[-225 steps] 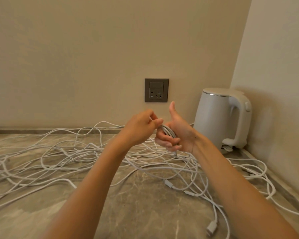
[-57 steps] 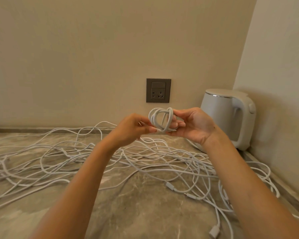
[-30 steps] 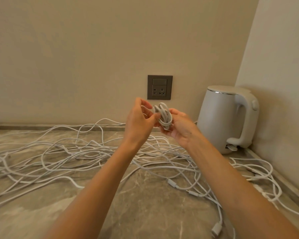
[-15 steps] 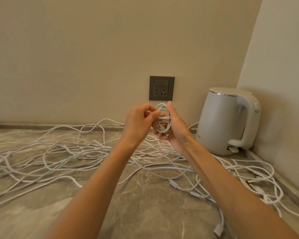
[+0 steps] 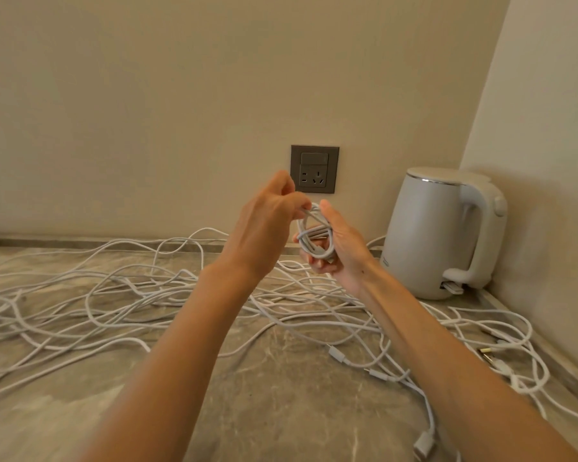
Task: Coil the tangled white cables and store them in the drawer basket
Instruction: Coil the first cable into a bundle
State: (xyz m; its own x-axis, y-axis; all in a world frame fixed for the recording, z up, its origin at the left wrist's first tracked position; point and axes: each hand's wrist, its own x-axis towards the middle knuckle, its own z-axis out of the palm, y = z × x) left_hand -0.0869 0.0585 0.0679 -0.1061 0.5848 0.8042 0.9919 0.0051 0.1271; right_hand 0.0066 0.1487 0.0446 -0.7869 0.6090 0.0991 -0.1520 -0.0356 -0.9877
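Well, thin white cables (image 5: pixel 121 305) lie in a loopy mess on the smooth, stony surface (image 5: pixel 281 411). Above it, the left hand (image 5: pixel 264 228) pinches the top of a small round coil (image 5: pixel 314 238), and the right hand (image 5: pixel 344 248) curls its fingers (image 5: pixel 317 263) around it. If either hand lets go, the springy coil could pop open. Behind stand a white kettle (image 5: pixel 441 235) and a square grey socket (image 5: pixel 314 169). No basket shows.

Two grips are showing: left grip (image 5: pixel 264 228), right grip (image 5: pixel 342 251). One coiled bundle (image 5: pixel 314 240) is showing up between them. Loose white cables (image 5: pixel 121 305) are lying on one counter (image 5: pixel 281 411), overlapping too much for a strand count. At least four plug ends (image 5: pixel 336 354) are showing among them. One kettle (image 5: pixel 427 235) and one wall socket (image 5: pixel 314 169) are completing the tally.
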